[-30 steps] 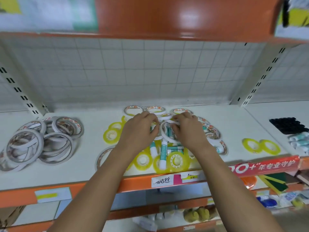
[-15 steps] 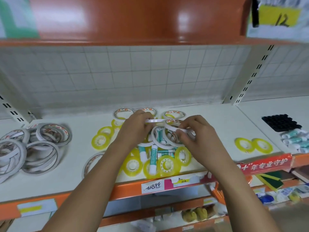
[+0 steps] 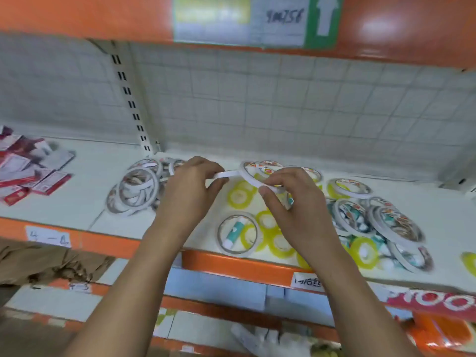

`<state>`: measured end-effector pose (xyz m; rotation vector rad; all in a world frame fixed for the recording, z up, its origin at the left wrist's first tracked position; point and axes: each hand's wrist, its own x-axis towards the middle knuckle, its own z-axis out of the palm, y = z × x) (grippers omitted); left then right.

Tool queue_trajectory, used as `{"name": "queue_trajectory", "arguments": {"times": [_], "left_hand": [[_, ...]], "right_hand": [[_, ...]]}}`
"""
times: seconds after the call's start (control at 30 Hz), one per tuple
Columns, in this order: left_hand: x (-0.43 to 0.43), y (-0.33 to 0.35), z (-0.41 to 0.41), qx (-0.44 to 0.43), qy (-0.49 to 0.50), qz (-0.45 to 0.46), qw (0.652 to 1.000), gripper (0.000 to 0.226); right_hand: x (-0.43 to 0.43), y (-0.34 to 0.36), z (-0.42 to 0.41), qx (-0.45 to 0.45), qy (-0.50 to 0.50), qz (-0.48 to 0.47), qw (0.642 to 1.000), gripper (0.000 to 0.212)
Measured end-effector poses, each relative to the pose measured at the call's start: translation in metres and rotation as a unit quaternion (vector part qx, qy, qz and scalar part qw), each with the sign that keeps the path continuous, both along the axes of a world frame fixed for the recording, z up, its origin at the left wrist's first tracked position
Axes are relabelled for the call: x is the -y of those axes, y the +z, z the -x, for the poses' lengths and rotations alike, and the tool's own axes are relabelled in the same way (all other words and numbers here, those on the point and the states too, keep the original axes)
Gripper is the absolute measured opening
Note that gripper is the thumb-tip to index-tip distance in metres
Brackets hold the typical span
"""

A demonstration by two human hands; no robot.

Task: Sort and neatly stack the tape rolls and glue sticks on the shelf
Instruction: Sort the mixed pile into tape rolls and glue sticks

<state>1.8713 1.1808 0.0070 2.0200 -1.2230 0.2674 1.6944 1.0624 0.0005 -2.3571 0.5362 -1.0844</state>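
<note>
Since the thin tape rolls look light and stiff, rims suit pinching — left hand and right hand both pinch them there.

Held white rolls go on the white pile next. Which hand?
Likely left: left hand, gripping a white roll, is beside the white pile; right hand is farther, above yellow rolls.

Left hand, right hand — both pinching, close together, raised
</note>
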Motion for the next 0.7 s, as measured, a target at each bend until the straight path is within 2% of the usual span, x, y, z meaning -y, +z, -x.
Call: {"name": "queue_trajectory", "arguments": {"times": [0.17, 0.3, 0.43, 0.57, 0.7], "left_hand": [[-0.075, -0.006, -0.046, 0.024, 0.13, 0.008, 0.991, 0.017], [-0.107, -0.026, -0.076, 0.005, 0.174, -0.028, 0.984, 0.022], [-0.115, -0.044, -0.094, -0.001, 0.142, -0.075, 0.987, 0.025], [-0.112, -0.056, -0.105, -0.023, 0.051, -0.063, 0.996, 0.047], [-0.106, -0.067, -0.119, -0.027, 0.036, -0.053, 0.998, 0.069]], "right_hand": [[-0.048, -0.014, -0.086, 0.001, 0.083, -0.023, 0.996, 0.015], [-0.078, -0.03, -0.142, -0.026, 0.084, -0.009, 0.996, 0.014], [-0.089, -0.052, -0.169, -0.079, 0.092, -0.022, 0.992, 0.012], [-0.09, -0.063, -0.175, -0.104, 0.082, -0.02, 0.991, 0.015], [-0.092, -0.061, -0.179, -0.095, 0.061, -0.019, 0.993, 0.023]]}}
